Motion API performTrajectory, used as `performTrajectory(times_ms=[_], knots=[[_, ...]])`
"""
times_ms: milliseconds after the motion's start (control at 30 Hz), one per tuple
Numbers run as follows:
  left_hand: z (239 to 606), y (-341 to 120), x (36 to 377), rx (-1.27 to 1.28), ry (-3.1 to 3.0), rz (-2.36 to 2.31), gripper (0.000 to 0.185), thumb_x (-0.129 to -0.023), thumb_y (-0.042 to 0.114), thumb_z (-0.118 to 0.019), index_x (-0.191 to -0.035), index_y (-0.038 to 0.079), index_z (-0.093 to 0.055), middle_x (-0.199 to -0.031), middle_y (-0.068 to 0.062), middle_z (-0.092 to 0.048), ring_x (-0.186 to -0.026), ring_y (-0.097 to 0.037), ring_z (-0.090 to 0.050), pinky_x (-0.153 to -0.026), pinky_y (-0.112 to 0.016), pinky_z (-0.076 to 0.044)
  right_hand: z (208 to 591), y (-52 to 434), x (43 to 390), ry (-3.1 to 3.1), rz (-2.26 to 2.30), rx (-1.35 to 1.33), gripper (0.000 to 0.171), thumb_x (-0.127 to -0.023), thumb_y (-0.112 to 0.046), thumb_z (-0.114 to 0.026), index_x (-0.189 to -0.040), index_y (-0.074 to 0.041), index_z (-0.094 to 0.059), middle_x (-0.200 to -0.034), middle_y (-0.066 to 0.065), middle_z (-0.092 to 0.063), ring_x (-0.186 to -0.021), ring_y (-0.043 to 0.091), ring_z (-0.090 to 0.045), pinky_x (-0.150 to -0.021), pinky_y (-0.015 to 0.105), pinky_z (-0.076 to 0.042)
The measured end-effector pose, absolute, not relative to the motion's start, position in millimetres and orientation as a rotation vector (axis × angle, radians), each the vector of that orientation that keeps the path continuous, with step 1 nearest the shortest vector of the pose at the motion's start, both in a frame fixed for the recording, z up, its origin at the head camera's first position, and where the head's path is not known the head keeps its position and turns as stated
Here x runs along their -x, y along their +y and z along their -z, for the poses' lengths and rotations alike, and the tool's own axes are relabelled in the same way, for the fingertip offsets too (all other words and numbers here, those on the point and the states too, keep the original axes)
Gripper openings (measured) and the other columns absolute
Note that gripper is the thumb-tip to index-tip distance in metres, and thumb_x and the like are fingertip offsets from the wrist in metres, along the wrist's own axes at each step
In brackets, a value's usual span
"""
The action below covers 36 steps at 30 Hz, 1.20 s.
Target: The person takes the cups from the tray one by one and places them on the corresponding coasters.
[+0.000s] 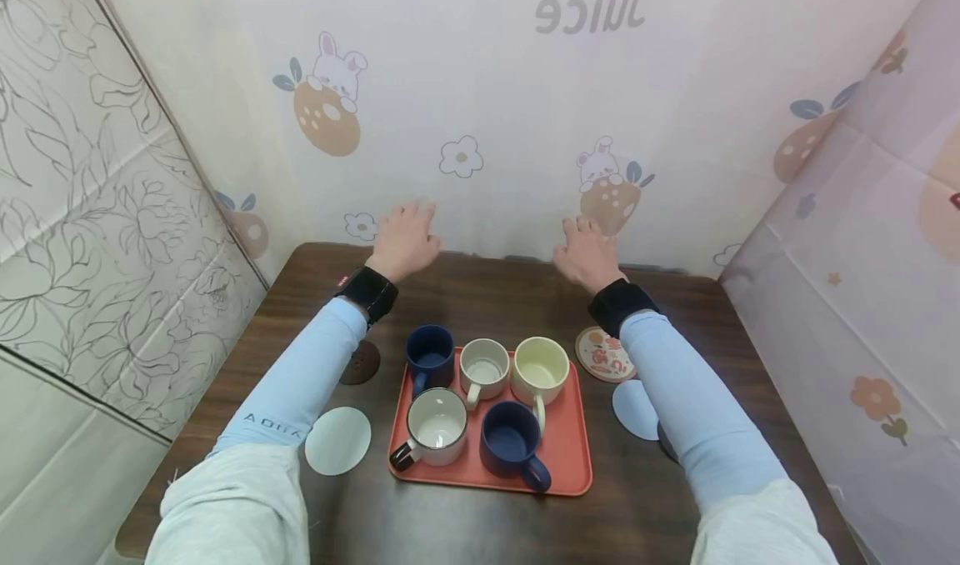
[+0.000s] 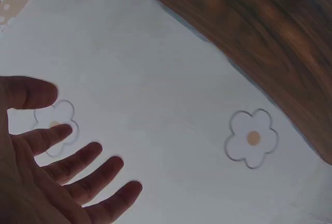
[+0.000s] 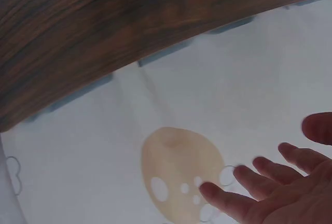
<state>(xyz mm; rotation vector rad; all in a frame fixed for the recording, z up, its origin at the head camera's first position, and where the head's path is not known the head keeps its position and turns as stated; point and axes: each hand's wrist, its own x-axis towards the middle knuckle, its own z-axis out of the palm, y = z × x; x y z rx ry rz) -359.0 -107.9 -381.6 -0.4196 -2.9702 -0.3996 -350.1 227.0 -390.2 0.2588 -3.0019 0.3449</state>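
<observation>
Nearest the person, an orange tray [image 1: 570, 465] sits on the dark wooden table [image 1: 465, 286] and carries five mugs: two navy, three pale. Round coasters lie on the table either side of it. Beyond the tray, the left hand [image 1: 403, 238] and the right hand [image 1: 587, 252] hover near the table's far edge, well apart, fingers spread and relaxed, grasping nothing. Behind them hangs the printed backdrop [image 1: 487, 90].
</observation>
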Motion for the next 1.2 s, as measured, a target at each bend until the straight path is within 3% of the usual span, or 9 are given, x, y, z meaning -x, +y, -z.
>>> performTrajectory(times_ms=[167, 267, 400, 567, 800, 967, 1200], knots=[[390, -137, 341, 0.398, -3.006, 0.402, 0.062, -0.101, 0.021, -0.061, -0.158, 0.005, -0.045, -0.155, -0.025, -0.043, -0.139, -0.043, -0.045, -0.110, -0.060, -0.040, 387, 219, 342, -2.981, -0.354, -0.298, 0.059, -0.100, -0.020, -0.045, -0.154, 0.003, -0.046, -0.150, 0.029, -0.049, -0.134, 0.048, -0.050, -0.103, 0.070, -0.041], [407, -158, 324, 0.377, -3.096, 0.404, 0.062, -0.099, 0.022, -0.066, -0.156, 0.005, -0.048, -0.154, -0.027, -0.042, -0.136, -0.046, -0.046, -0.105, -0.064, -0.044, 386, 213, 338, -2.974, -0.381, -0.327, 0.058, -0.097, -0.017, -0.049, -0.152, 0.003, -0.050, -0.145, 0.028, -0.055, -0.125, 0.048, -0.057, -0.095, 0.068, -0.048], [438, -182, 292, 0.367, -3.226, 0.428, 0.063, -0.095, 0.018, -0.071, -0.153, 0.005, -0.052, -0.153, -0.029, -0.042, -0.134, -0.052, -0.045, -0.099, -0.070, -0.046, 387, 205, 335, -2.960, -0.397, -0.364, 0.057, -0.095, -0.013, -0.051, -0.149, 0.003, -0.052, -0.139, 0.029, -0.059, -0.120, 0.048, -0.060, -0.093, 0.068, -0.050], [475, -194, 235, 0.334, -3.259, 0.458, 0.050, -0.093, 0.012, -0.071, -0.142, 0.004, -0.063, -0.143, -0.028, -0.049, -0.125, -0.049, -0.050, -0.091, -0.066, -0.051, 390, 201, 331, -2.952, -0.403, -0.405, 0.054, -0.095, -0.011, -0.052, -0.147, 0.006, -0.053, -0.134, 0.031, -0.061, -0.119, 0.048, -0.060, -0.096, 0.062, -0.050], [486, -196, 172, 0.249, -3.290, 0.515, 0.044, -0.099, 0.010, -0.062, -0.141, 0.001, -0.064, -0.143, -0.028, -0.051, -0.125, -0.049, -0.053, -0.087, -0.070, -0.050, 407, 205, 325, -2.987, -0.434, -0.400, 0.051, -0.094, -0.011, -0.053, -0.142, 0.005, -0.057, -0.135, 0.029, -0.063, -0.120, 0.048, -0.062, -0.091, 0.066, -0.052], [485, -197, 155, 0.229, -3.310, 0.512, 0.041, -0.098, 0.010, -0.061, -0.137, -0.001, -0.066, -0.143, -0.027, -0.053, -0.125, -0.048, -0.055, -0.090, -0.073, -0.047, 414, 203, 325, -3.030, -0.442, -0.381, 0.052, -0.097, -0.014, -0.051, -0.146, 0.004, -0.054, -0.140, 0.028, -0.061, -0.125, 0.048, -0.059, -0.094, 0.068, -0.049], [491, -202, 159, 0.282, -3.322, 0.487, 0.045, -0.098, 0.009, -0.062, -0.141, -0.006, -0.061, -0.146, -0.028, -0.051, -0.125, -0.049, -0.057, -0.093, -0.073, -0.045, 418, 204, 322, -3.043, -0.460, -0.374, 0.054, -0.097, -0.013, -0.049, -0.147, 0.004, -0.052, -0.141, 0.029, -0.059, -0.127, 0.048, -0.058, -0.093, 0.068, -0.049]])
